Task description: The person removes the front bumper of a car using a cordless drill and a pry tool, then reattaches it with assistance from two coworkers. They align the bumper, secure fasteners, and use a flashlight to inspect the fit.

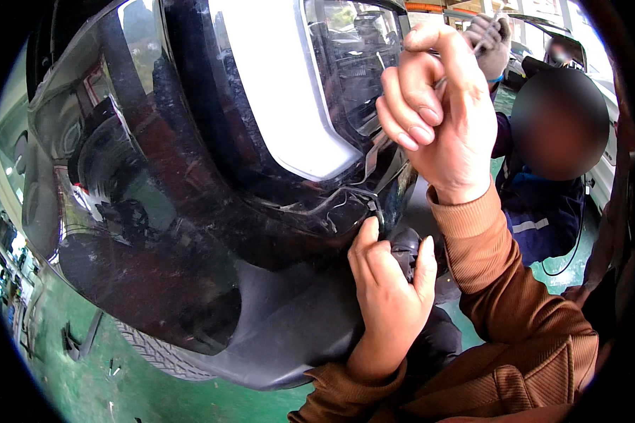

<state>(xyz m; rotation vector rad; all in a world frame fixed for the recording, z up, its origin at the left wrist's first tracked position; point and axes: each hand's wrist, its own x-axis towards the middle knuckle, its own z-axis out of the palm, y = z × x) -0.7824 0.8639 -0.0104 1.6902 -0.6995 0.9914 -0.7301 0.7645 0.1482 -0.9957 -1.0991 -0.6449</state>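
Observation:
My left hand [391,296] is at the corner of a glossy black car body [190,176]. Its index fingertip touches the edge beside a small recess with thin pale strips or wires [339,208]. The thumb stands apart, and a dark rounded thing [406,247] shows behind the gap; I cannot tell what it is. My right hand [441,106] is raised above it, fingers curled round a thin light-coloured rod [480,48]. Part of the rod is hidden by the fingers. A white, silver-edged panel [282,92] sits on the body left of both hands.
A person in dark blue clothing [543,218] is close on the right, one gloved hand [494,49] raised behind my right hand. Below the dark grey lower bumper [289,331] is a tyre [162,352]. A dark bent part [83,338] lies on the green floor [141,398].

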